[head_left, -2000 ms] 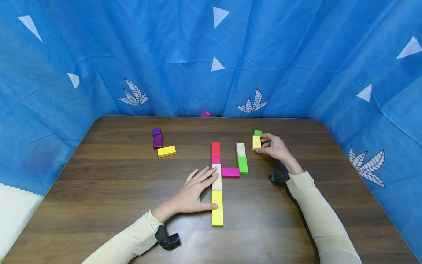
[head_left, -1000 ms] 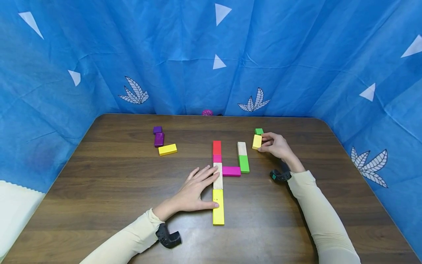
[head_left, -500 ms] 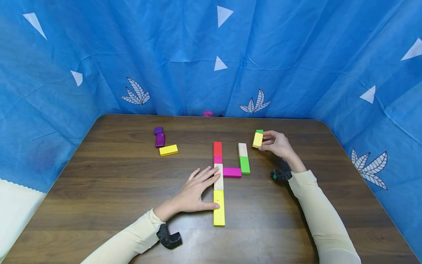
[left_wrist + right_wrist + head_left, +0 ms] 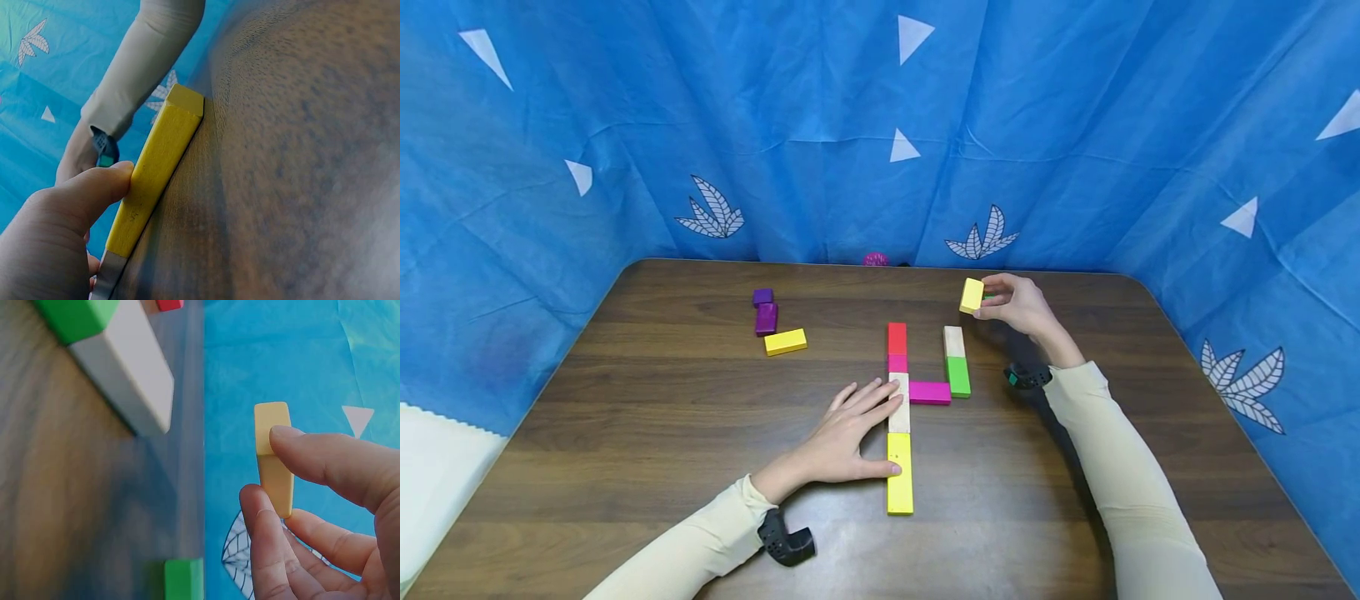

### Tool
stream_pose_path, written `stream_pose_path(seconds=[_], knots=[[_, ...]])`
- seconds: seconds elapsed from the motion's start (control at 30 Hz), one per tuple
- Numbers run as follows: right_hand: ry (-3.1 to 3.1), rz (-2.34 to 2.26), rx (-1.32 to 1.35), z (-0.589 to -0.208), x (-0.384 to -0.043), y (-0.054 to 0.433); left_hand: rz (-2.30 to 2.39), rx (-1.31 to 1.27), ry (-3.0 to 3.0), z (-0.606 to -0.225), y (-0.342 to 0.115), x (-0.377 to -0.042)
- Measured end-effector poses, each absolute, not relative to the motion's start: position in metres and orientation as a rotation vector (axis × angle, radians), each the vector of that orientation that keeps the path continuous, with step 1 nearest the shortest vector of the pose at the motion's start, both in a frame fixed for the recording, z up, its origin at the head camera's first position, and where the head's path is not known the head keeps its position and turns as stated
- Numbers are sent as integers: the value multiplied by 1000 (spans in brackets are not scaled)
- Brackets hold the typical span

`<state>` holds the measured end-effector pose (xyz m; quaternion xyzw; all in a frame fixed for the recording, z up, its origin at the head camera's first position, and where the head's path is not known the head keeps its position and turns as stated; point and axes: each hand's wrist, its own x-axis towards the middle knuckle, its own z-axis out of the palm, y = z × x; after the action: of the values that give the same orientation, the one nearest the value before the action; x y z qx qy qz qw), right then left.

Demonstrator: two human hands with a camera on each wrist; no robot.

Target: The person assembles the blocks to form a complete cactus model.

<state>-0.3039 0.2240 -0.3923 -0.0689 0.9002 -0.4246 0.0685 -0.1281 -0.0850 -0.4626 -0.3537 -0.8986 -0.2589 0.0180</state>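
My left hand (image 4: pixel 842 437) lies with fingers spread. Its fingertips rest on a white block (image 4: pixel 900 421), and the thumb touches a long yellow block (image 4: pixel 900 492). These two lie end to end with a small pink block (image 4: pixel 897 363) and a red block (image 4: pixel 897 337). A magenta block (image 4: pixel 930 393) juts right from the white one, reaching a green block (image 4: pixel 958 377) that has another white block (image 4: pixel 953 340) at its far end. Between thumb and fingers, my right hand (image 4: pixel 1015 304) pinches a short pale-yellow block (image 4: pixel 275 469), held above the table.
Two purple blocks (image 4: pixel 766 318) and a yellow block (image 4: pixel 786 342) lie at the far left of the brown table (image 4: pixel 662 417). Another green block (image 4: pixel 183 579) is mostly hidden behind the right hand in the head view. A blue curtain (image 4: pixel 820 125) hangs behind the table.
The right hand has lifted the pale-yellow block from beside the far green block and moved it up and left. The left hand stays on the row of blocks.
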Motion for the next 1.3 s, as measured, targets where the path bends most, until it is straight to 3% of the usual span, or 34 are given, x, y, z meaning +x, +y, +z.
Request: stream_pose_path(seconds=[0.73,1.3], knots=[[2542,-1303,-389,-390,-328,152,-820,-1094,-2812,-459,-85,-126],[2453,-1281,-357,-407,-336,134,-810,-1094,-2826,-460,-85,-127]])
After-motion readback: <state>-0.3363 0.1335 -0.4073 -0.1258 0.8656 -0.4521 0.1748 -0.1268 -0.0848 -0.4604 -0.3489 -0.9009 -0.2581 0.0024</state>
